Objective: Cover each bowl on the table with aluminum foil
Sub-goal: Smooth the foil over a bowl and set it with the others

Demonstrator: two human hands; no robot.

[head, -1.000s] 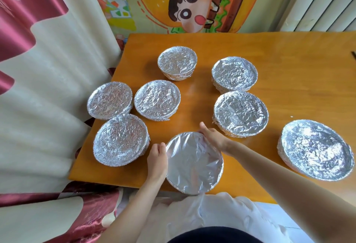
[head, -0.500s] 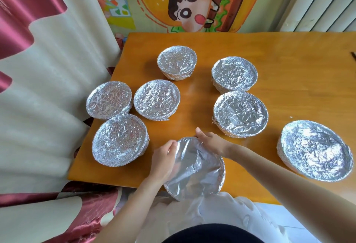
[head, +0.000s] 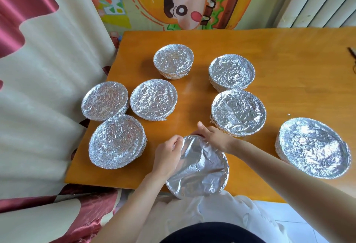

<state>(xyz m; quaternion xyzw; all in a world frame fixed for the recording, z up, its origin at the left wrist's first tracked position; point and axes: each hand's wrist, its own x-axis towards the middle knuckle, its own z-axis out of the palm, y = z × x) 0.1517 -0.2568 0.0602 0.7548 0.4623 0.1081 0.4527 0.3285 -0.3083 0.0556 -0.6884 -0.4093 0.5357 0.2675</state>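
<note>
Currently left hand and right hand pinch foil at the far rim of the last bowl, which overhangs the near surface edge: hard pressing could tip it off.

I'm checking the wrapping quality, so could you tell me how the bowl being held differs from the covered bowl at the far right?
The held bowl has fairly smooth foil with a few long creases; the far-right bowl has finely crinkled foil. The held bowl overhangs the near table edge, gripped by the left hand and right hand; the far-right bowl sits untouched. Both are round and foil-covered.
</note>
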